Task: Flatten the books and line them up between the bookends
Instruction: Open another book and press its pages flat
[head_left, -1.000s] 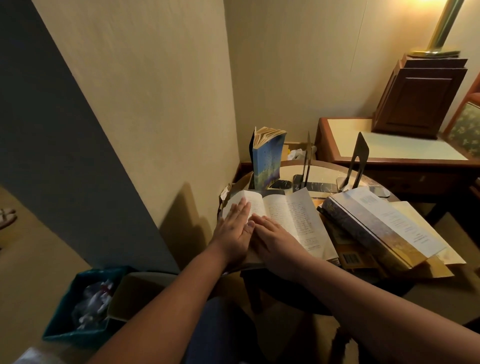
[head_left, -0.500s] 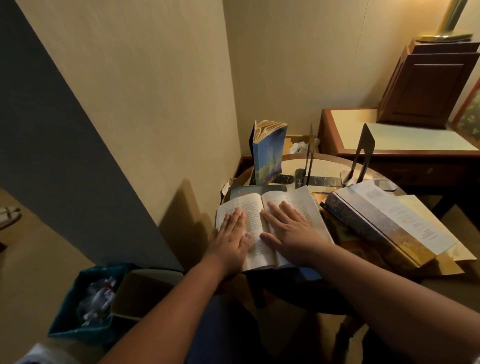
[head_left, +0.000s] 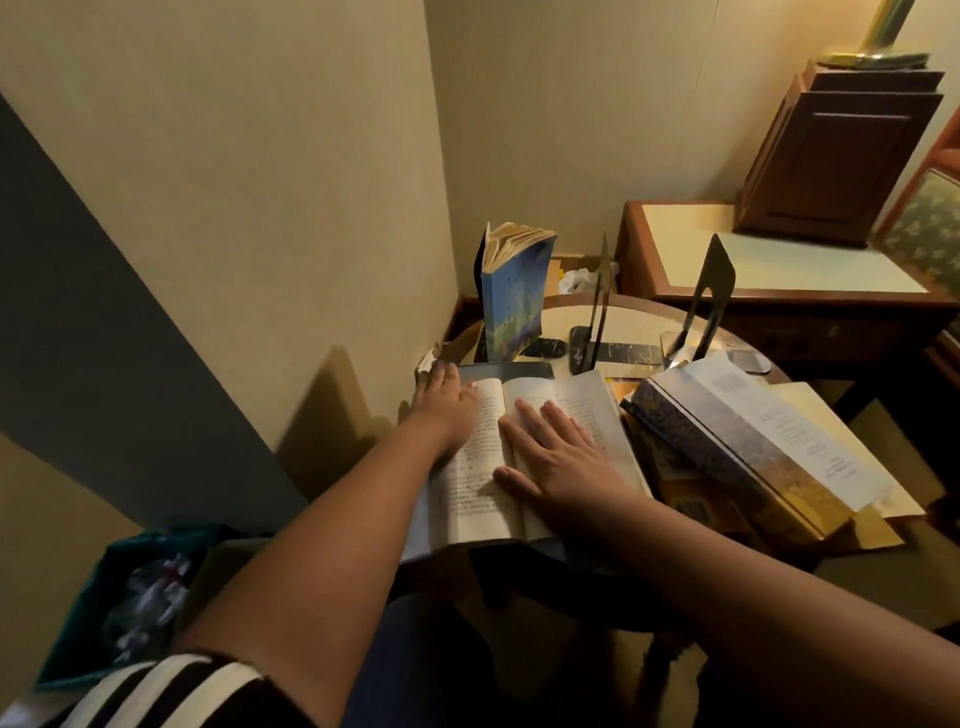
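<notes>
An open paperback (head_left: 480, 457) lies face up on the small round table (head_left: 634, 319). My left hand (head_left: 447, 410) lies flat on its left page, fingers reaching past the top corner. My right hand (head_left: 550, 452) presses flat on the right page with fingers spread. Behind it a blue book (head_left: 514, 296) stands upright, its pages fanned. Two dark metal bookends stand at the back: one (head_left: 597, 306) in the middle, the other (head_left: 709, 291) to its right. A thick book (head_left: 743, 441) lies on a pile at the right.
A wall runs close along the left. A teal bin (head_left: 130, 597) with crumpled paper sits on the floor at lower left. A wooden side table (head_left: 769, 254) with a dark wooden box (head_left: 836, 150) stands behind on the right.
My left hand slid up the left page toward its top corner. My right hand moved from the book's spine onto the right page and spread out. The pages lie flatter.
</notes>
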